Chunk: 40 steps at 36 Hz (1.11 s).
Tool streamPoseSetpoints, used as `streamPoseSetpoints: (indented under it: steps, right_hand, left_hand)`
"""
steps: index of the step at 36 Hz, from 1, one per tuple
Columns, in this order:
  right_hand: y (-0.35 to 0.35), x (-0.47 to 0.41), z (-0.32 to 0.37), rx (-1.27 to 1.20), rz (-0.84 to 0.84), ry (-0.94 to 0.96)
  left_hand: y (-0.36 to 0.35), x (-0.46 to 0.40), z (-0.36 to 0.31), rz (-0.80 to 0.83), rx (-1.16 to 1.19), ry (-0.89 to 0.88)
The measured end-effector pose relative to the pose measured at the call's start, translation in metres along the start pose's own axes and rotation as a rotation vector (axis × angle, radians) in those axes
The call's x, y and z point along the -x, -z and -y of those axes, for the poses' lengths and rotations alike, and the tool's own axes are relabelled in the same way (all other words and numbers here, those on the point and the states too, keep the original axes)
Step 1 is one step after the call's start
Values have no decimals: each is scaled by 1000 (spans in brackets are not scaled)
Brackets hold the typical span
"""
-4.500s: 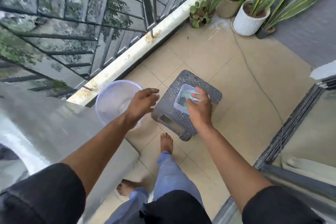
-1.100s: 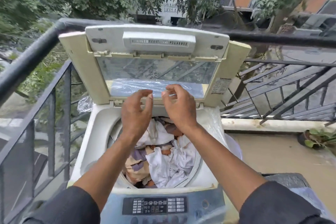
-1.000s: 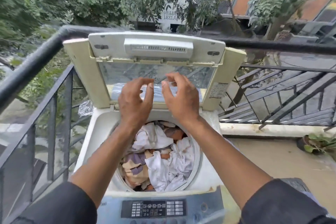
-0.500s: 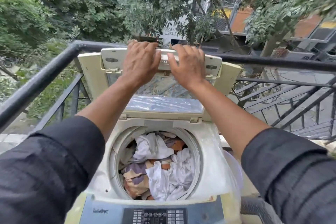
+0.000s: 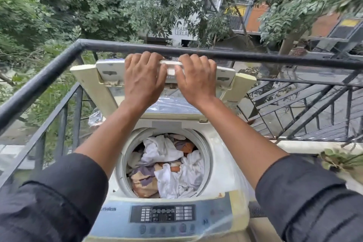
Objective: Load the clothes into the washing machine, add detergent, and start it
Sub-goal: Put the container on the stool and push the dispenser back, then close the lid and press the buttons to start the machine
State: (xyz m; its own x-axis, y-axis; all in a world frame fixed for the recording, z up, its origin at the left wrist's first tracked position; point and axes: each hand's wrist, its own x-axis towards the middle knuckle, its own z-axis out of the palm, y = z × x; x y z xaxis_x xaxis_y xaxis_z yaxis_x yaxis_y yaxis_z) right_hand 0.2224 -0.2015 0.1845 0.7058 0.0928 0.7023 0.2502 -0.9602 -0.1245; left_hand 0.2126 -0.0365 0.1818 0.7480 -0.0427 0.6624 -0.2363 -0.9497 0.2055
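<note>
A cream top-loading washing machine (image 5: 220, 155) stands in front of me with its folding lid (image 5: 88, 82) raised upright. Its drum holds several white, purple and orange clothes (image 5: 169, 165). My left hand (image 5: 143, 78) and my right hand (image 5: 196, 78) sit side by side on the lid's top edge, fingers curled over it, gripping it. The blue control panel (image 5: 163, 213) with its buttons lies at the near edge, under clear plastic film.
A black metal balcony railing (image 5: 255, 56) runs just behind the lid and down the left side (image 5: 39, 82). A small potted plant (image 5: 341, 160) sits on the ledge at right. Trees and buildings lie beyond.
My hands rose from above the drum to the lid's top edge and curled over it. The lid has tipped slightly toward me. Earlier I was at a stool with a small tub.
</note>
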Motion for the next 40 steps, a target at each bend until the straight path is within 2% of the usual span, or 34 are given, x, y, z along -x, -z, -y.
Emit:
streamPoseSetpoints:
  steps: [7,12,22,28,40]
  right_hand:
    - [25,37,3,-17,26,62]
    - [47,69,3,-53,120,111]
    - [72,141,8,-103,386,137]
    - [75,191,12,-134,568,157]
    - [53,274,20,-75,752,106]
  left_hand:
    - [20,42,-11,-39,-12,-17]
    - [35,78,-23,-1,-29,12]
    - [69,164,-30,231,-90,-32]
    - [80,216,-30,441,-82,-47]
    - [54,290,-21,619,9,25]
